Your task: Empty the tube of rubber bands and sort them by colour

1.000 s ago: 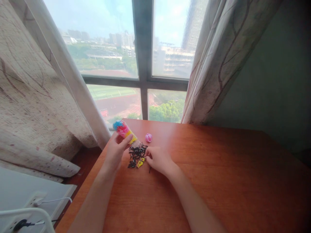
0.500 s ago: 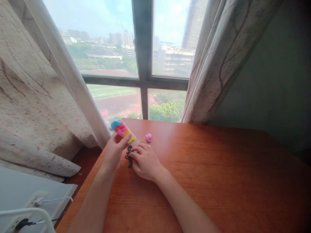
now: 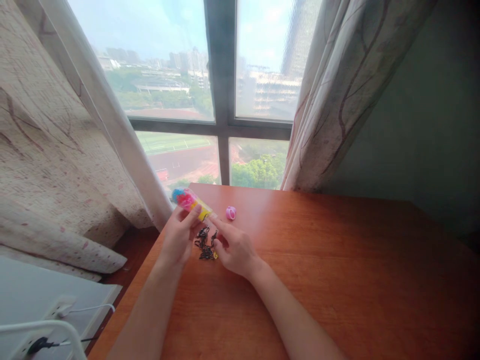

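Note:
My left hand (image 3: 180, 235) is wrapped round a clear tube (image 3: 192, 204) packed with small elastic bands in blue, red, pink and yellow. The tube is tilted, its blue end up to the left and its mouth end lower right. My right hand (image 3: 237, 250) has its index finger stretched out to the mouth end; whether the tip goes inside I cannot tell. Its other fingers are loosely bent, with nothing visible in them. Below the tube, a loose pile of black elastic bands (image 3: 205, 249) lies on the table, a yellow band (image 3: 215, 255) at its right edge.
A pink and white cap (image 3: 230, 213) lies on the brown wooden table (image 3: 318, 270), just beyond my right hand. Behind the table stands a window (image 3: 223, 125) between patterned curtains (image 3: 345, 90). At lower left are wall sockets with plugs (image 3: 39, 345) and cables.
My right hand has shifted slightly right and lifted off the black bands, its index finger now out at the tube's mouth. More of the pile shows, with a yellow band. The tube tilts flatter.

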Motion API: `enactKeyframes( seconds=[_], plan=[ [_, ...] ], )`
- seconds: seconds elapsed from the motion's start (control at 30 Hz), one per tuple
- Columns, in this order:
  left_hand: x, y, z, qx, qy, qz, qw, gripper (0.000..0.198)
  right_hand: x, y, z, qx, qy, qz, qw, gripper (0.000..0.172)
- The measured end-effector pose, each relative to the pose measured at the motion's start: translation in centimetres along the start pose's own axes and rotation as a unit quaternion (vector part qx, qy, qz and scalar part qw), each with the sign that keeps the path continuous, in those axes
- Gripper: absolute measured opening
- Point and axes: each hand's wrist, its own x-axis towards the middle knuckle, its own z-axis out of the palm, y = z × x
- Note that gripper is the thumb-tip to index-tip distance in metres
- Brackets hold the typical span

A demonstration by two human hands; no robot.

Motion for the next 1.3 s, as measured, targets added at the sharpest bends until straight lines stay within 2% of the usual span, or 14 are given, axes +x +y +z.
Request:
enactKeyframes(
  seconds=[0.07,0.2,0.27,0.33,0.37,0.43,0.53,0.6,0.63,0.73,0.97,1.07,1.17,1.3],
  plan=[
    [0.0,0.0,0.0,-0.016,-0.013,-0.016,1.000,0.041,0.0,-0.3,0.0,-0.029,-0.023,0.001,0.999,0.070],
    [-0.4,-0.1,0.5,-0.022,-0.047,-0.044,0.998,0.039,0.4,-0.5,0.5,-0.057,-0.048,0.049,0.996,0.068],
    [-0.8,-0.3,0.8,-0.014,-0.069,-0.059,0.996,0.038,0.7,-0.6,0.8,0.021,-0.040,0.086,0.995,0.065],
    [-1.0,-0.5,1.0,-0.010,-0.085,-0.067,0.994,0.037,0.9,-0.9,0.8,0.179,-0.037,0.117,0.976,0.063],
    [-1.1,-0.5,1.1,-0.010,-0.088,-0.066,0.994,0.037,1.0,-1.0,0.7,0.272,-0.044,0.130,0.952,0.062],
    [-1.0,-0.6,1.1,-0.013,-0.086,-0.059,0.994,0.038,1.0,-1.4,0.1,0.441,-0.066,0.158,0.881,0.062],
    [-0.8,-0.5,1.0,-0.018,-0.074,-0.046,0.996,0.038,1.0,-1.7,-0.6,0.591,-0.086,0.197,0.777,0.066],
    [-0.7,-0.3,1.0,-0.019,-0.065,-0.040,0.997,0.038,1.1,-1.6,-0.7,0.631,-0.081,0.216,0.741,0.067],
    [-0.7,-0.3,1.0,-0.019,-0.061,-0.039,0.997,0.039,1.1,-1.5,-0.7,0.637,-0.075,0.225,0.733,0.066],
    [-0.6,-0.2,0.9,-0.020,-0.048,-0.031,0.998,0.039,1.3,-1.0,-0.1,0.611,-0.045,0.237,0.754,0.055],
    [-0.1,-0.2,0.3,-0.019,0.004,-0.005,1.000,0.040,1.1,-0.3,0.8,0.408,-0.017,0.200,0.891,0.051],
    [0.1,0.1,0.0,-0.027,0.023,-0.002,0.999,0.040,0.9,0.0,1.0,0.351,-0.013,0.177,0.919,0.049],
    [0.1,0.2,0.1,-0.042,0.013,-0.012,0.999,0.041,0.8,0.0,1.0,0.410,-0.018,0.188,0.892,0.059],
    [-0.1,0.1,0.4,-0.065,-0.012,-0.022,0.998,0.039,0.9,-0.9,0.2,0.569,-0.025,0.209,0.795,0.065]
  ],
)
